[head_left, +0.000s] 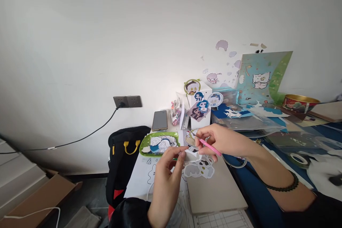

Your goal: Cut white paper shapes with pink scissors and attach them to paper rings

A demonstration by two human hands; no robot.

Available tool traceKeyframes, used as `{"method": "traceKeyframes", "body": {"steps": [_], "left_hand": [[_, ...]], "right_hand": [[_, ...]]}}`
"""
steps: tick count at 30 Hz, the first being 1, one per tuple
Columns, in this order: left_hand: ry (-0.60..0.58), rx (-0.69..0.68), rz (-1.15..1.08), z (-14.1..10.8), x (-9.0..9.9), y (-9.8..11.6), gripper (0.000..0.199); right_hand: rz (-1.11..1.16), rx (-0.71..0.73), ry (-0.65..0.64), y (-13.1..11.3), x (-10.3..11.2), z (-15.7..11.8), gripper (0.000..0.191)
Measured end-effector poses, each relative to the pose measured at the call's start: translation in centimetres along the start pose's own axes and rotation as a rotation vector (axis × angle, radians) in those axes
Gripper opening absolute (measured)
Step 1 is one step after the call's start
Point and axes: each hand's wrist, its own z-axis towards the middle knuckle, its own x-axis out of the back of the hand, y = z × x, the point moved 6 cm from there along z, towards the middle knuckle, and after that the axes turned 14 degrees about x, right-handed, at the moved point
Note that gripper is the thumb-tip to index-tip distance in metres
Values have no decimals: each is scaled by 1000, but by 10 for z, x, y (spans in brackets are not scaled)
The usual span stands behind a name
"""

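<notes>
A small white paper piece (192, 155) is pinched between the thumb and fingers of my left hand (171, 167). My right hand (210, 140), just right of it, holds a pink-handled tool (210, 146) with a thin metal tip pointing up and left. Below both hands, paper cutouts (192, 171) with grey and dark patches lie over a beige board (216, 194). Behind my left hand sits a green-rimmed tray (144, 145) of white and blue cutouts. Part of a round sticker (189, 138) shows behind my right hand.
A phone (159, 120) lies behind the tray. Beyond my right hand stands a white box (205, 87) with stickers. Plastic sleeves (248, 123), blue paper scraps and a round tin (300, 105) occupy the right side. A black backpack (121, 164) is at the left.
</notes>
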Motion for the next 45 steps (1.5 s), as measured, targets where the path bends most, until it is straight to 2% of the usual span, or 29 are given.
{"method": "traceKeyframes", "body": {"steps": [3,5,8,11,14,23,33,45], "left_hand": [[10,28,-10,0,2,-1,21],[34,81,-33,1,4,-5,26],[64,146,-95,3,7,-11,36],[42,134,-133,5,3,-13,35],[25,117,-139,3,-3,-15,30],[-85,165,14,2,-9,-24,30],[-71,175,38,-4,-15,-20,26],[-205,184,132,2,-18,-35,23]], "right_hand": [[27,22,18,4,2,2,9],[-2,38,85,3,10,3,10],[-51,65,341,0,38,0,11],[-69,100,611,0,67,-9,13],[-77,140,729,3,85,-15,15],[-48,163,745,1,88,-17,16],[-77,206,727,-3,89,-18,15],[-79,174,690,-3,86,-18,14]]}}
